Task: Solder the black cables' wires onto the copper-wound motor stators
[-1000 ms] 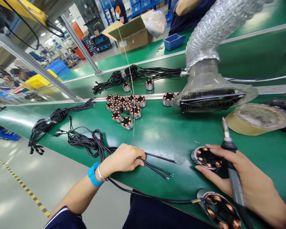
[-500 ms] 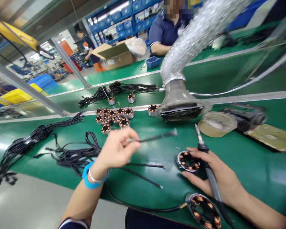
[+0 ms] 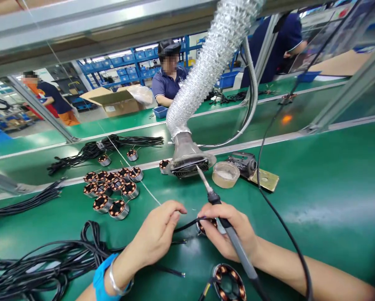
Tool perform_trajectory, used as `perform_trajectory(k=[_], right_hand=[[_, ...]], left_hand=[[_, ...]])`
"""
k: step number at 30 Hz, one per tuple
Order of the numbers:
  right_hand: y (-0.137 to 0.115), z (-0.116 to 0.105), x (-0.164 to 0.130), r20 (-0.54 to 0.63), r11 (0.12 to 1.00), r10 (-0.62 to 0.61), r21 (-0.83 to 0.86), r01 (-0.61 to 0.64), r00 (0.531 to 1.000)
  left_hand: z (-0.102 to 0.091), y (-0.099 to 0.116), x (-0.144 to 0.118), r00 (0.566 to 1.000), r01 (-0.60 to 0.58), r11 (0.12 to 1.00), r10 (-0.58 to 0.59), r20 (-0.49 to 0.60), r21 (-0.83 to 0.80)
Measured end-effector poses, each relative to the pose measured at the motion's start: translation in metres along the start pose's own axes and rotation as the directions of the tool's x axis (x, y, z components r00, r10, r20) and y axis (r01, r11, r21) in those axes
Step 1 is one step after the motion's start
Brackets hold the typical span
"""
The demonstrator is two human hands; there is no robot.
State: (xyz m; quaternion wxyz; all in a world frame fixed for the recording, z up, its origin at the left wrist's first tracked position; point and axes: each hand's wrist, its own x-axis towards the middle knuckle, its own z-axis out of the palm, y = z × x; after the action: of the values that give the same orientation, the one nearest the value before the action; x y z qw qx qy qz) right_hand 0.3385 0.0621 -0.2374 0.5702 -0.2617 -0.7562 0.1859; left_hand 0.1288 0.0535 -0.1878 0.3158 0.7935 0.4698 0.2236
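My left hand (image 3: 154, 234) is closed around a black cable (image 3: 187, 225) that runs right to my other hand. In my right hand (image 3: 234, 230) a soldering iron (image 3: 239, 248) lies across the palm, its tip pointing up and away. The thumb and forefinger of that hand also pinch the cable's end. Just behind those fingers sits a small copper-wound stator (image 3: 211, 226), partly covered. A larger wound stator (image 3: 217, 274) with a cable at its side lies nearer me, cut off by the bottom edge. A thin pale strand (image 3: 140, 179) slants down toward my left hand.
Several stators (image 3: 118, 209) stand grouped at left, behind loose black cables (image 3: 65, 255). A fume extractor (image 3: 190, 161) with a silver duct hangs ahead. Right of it are a round tub (image 3: 225, 175) and a metal-based stand (image 3: 267, 179). Co-workers are beyond the partition.
My left hand has brought the cable over to my right hand, which now pinches its end while keeping the iron. The camera view has turned right.
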Motion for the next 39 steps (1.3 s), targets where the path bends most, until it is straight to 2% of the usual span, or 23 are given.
perform_trajectory(k=[3, 6, 10, 13, 17, 20, 23, 25, 28, 32, 35, 39], right_hand=[[0.003, 0.003, 0.000, -0.047, 0.999, -0.051, 0.012, 0.052, 0.998], [0.003, 0.001, -0.002, -0.067, 0.996, -0.078, 0.040, 0.081, 0.995], [0.002, 0.001, -0.007, -0.064, 0.998, -0.013, 0.059, 0.017, 0.998], [-0.001, 0.007, -0.009, -0.081, 0.998, 0.055, -0.033, -0.058, 0.995], [-0.005, 0.017, -0.012, -0.121, 0.981, 0.146, -0.113, -0.160, 0.982], [-0.008, 0.023, -0.016, -0.125, 0.979, 0.140, -0.133, -0.157, 0.982], [-0.009, 0.027, -0.020, -0.084, 0.982, 0.093, -0.155, -0.105, 0.992], [-0.008, 0.025, -0.019, -0.043, 0.987, 0.042, -0.154, -0.048, 0.998], [-0.006, 0.017, -0.011, -0.007, 0.992, -0.027, -0.125, 0.026, 1.000], [-0.002, 0.005, 0.006, 0.060, 0.995, -0.029, -0.097, 0.035, 0.998], [0.000, 0.003, 0.011, 0.151, 0.996, -0.046, -0.072, 0.057, 0.987], [-0.002, 0.004, 0.011, 0.159, 0.997, -0.027, -0.067, 0.038, 0.987]], left_hand=[[0.018, 0.007, 0.007, 0.997, -0.074, 0.995, 0.075, 0.011, -0.062], [0.035, 0.005, 0.009, 0.998, 0.003, 0.985, 0.009, 0.067, -0.173], [0.042, 0.000, 0.007, 0.993, 0.062, 0.947, -0.025, 0.119, -0.316], [0.045, -0.002, 0.006, 0.997, 0.055, 0.942, -0.034, 0.070, -0.330], [0.055, -0.005, 0.006, 0.988, 0.106, 0.909, -0.140, -0.057, -0.403], [0.061, -0.011, 0.006, 0.973, 0.125, 0.852, -0.206, -0.106, -0.508], [0.058, -0.015, 0.007, 0.969, 0.142, 0.814, -0.231, -0.089, -0.564], [0.052, -0.015, 0.008, 0.975, 0.153, 0.836, -0.213, -0.056, -0.526], [0.040, -0.010, 0.009, 0.989, 0.145, 0.914, -0.144, 0.031, -0.379], [0.033, -0.003, 0.010, 0.989, 0.107, 0.968, -0.081, 0.122, -0.225], [0.034, -0.002, 0.011, 0.987, 0.111, 0.977, -0.087, 0.134, -0.181], [0.035, -0.003, 0.012, 0.981, 0.138, 0.981, -0.117, 0.157, -0.133]])
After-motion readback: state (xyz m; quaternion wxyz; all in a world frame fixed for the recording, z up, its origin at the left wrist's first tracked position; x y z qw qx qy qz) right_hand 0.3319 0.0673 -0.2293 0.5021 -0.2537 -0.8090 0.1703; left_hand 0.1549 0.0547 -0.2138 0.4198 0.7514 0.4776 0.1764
